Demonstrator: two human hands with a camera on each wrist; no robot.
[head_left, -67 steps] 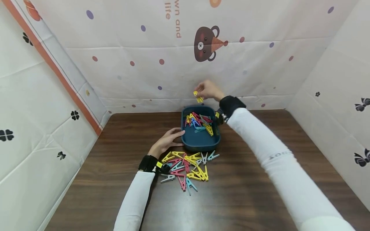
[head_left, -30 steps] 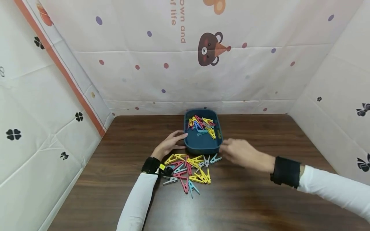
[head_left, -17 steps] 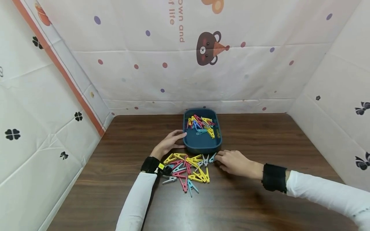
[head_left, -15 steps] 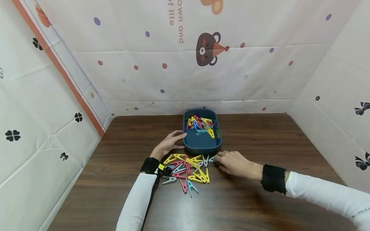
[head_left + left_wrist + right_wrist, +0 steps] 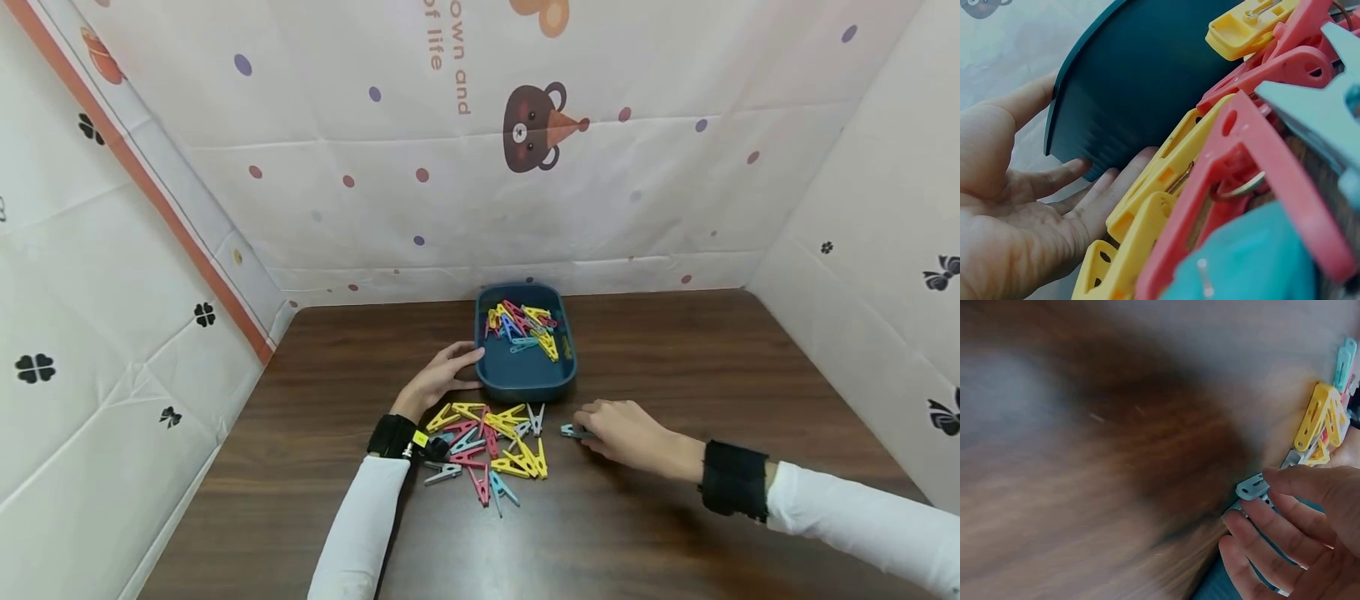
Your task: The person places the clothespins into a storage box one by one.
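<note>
My left hand [image 5: 438, 379] rests against the left side of a dark blue plastic tray [image 5: 525, 385], its thumb at the rim. In the left wrist view the fingers [image 5: 1110, 187] lie fairly straight along the tray's lower wall. My right hand [image 5: 626, 433] pinches a light blue clothespin [image 5: 572, 431] between thumb and fingertips, right of the pile and just over the table. The right wrist view shows this clothespin [image 5: 1252, 487] at the fingertips. Yellow, pink, blue and grey clothespins [image 5: 491, 433] lie heaped in front of the tray.
Several mixed-colour clothespins [image 5: 517, 321] lie inside the tray, mostly toward its back. The brown wood-grain table [image 5: 660, 533] meets a patterned white cloth backdrop [image 5: 337, 217] behind. White cloth also hangs at both sides.
My right hand came down from above the tray, where it held a yellow clothespin, to the pile. It now pinches a light blue clothespin, drawn rightward. My left hand stays at the tray.
</note>
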